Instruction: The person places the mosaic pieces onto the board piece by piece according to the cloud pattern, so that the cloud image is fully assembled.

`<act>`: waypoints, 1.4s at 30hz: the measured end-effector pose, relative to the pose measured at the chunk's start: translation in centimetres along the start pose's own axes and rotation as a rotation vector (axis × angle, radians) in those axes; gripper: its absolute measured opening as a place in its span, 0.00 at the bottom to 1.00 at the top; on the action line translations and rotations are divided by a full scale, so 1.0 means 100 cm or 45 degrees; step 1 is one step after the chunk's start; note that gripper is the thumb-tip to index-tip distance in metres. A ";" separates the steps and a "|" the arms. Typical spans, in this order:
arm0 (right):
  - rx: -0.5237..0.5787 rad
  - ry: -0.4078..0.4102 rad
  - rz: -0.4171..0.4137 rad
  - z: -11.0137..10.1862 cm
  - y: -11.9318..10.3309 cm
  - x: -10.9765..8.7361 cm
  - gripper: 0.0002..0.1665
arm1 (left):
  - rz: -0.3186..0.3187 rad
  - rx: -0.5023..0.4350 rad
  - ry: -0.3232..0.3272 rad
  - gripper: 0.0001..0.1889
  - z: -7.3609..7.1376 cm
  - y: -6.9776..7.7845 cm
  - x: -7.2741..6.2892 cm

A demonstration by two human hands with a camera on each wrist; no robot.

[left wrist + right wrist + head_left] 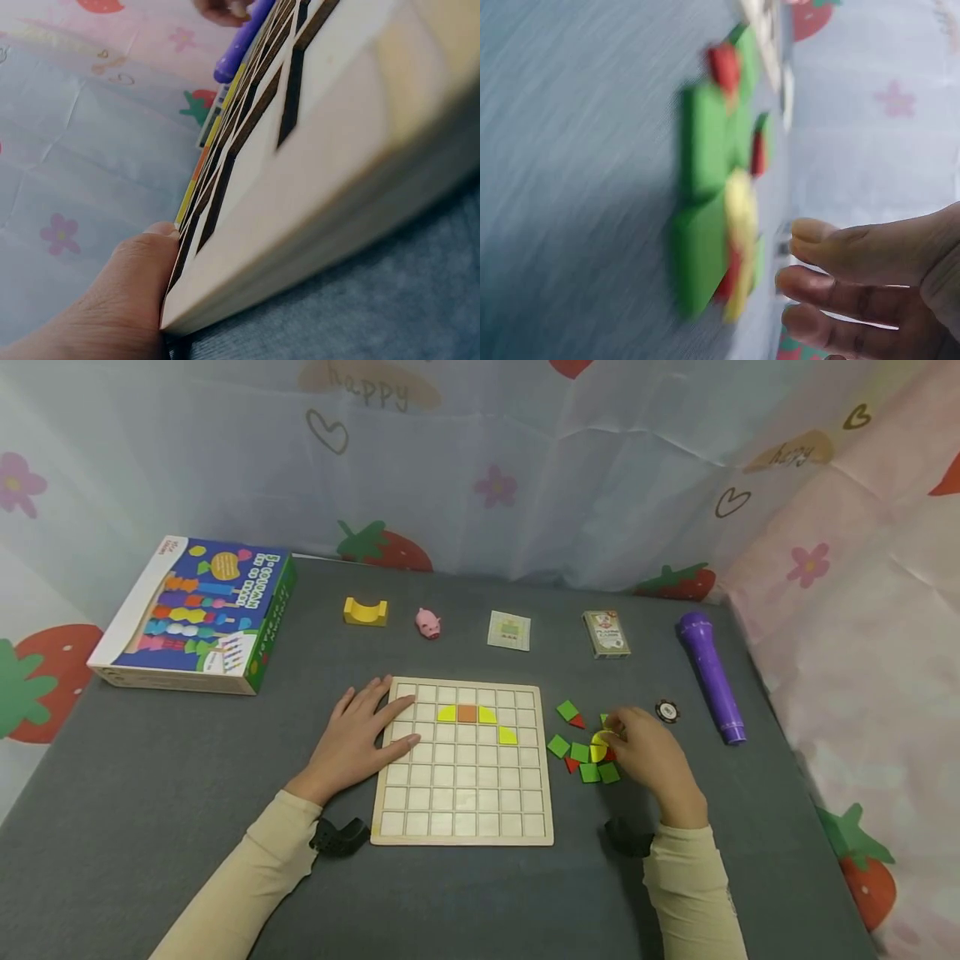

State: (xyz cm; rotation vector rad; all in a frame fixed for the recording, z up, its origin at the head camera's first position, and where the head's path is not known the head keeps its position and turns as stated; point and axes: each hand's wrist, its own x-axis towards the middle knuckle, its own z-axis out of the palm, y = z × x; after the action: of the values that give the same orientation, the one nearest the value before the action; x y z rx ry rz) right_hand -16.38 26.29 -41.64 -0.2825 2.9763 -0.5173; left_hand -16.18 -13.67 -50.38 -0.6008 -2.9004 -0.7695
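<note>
A wooden grid board lies flat on the table. Set in its cells are an orange square and yellow quarter-circle tiles. My left hand rests on the board's left edge with its fingers spread; its thumb shows against the edge in the left wrist view. To the right of the board lie several green square tiles, red triangle tiles and yellow tiles. Over the yellow ones hovers my right hand. Its thumb and fingers are loosely bent, with nothing visible between them in the right wrist view.
Along the back stand a toy box, a yellow block, a pink pig, a paper square and a playing-card box. A black chip and a purple tube lie at the right.
</note>
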 end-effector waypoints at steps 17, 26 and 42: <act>0.007 -0.049 -0.054 0.005 0.030 -0.005 0.13 | 0.004 0.002 -0.002 0.34 0.000 0.003 -0.002; -0.014 -0.104 0.071 0.005 0.031 -0.004 0.14 | -0.001 0.012 0.001 0.34 0.001 0.001 -0.001; -0.043 -0.046 -0.138 0.006 0.038 -0.007 0.13 | -0.014 0.011 -0.008 0.35 0.001 0.001 -0.001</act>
State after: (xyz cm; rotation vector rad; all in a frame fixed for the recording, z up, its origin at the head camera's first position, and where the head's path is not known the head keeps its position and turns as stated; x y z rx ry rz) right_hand -16.25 29.73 -43.44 -0.4530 2.9491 -0.4675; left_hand -16.08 -13.58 -50.49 -0.5879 -2.9136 -0.7573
